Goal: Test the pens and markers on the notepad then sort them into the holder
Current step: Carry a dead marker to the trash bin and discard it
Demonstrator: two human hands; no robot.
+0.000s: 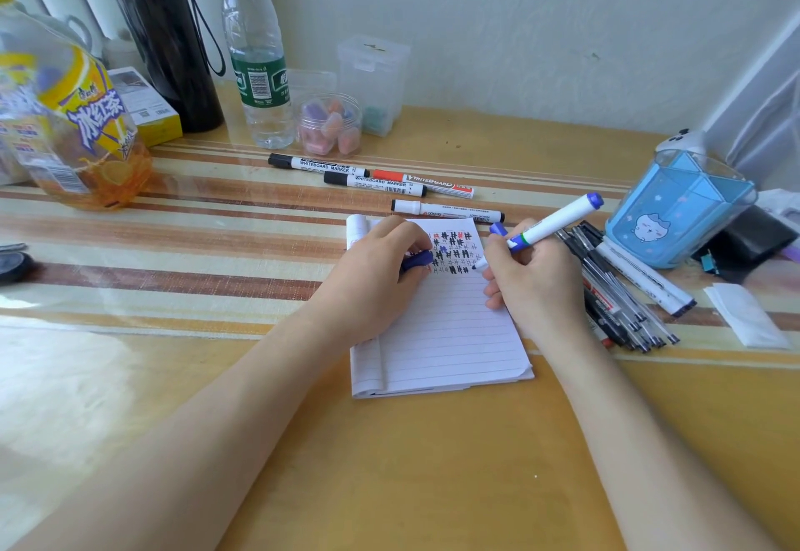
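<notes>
Standing at the bench's [433, 464] right edge, the translucent blue holder [675, 213] showed a cat print, while a clear jar [329, 99] behind held pastel erasers [332, 123]. Fingers of the right hand [537, 282] pinched a white, blue-ended marker [550, 226], tip on the lined notepad [450, 334] among hash marks. The left hand [372, 273] curled its fingers round a blue cap [416, 259].

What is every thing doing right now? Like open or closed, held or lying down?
blue marker: uncapped, gripped by the right hand, tip on the notepad.
blue cap: off, held in the left hand.
notepad: open, test marks at the top.
whiteboard markers: four, capped, lying flat.
pens: lying in a pile.
holder: upright, nothing sticking out.
water bottle: upright, capped.
</notes>
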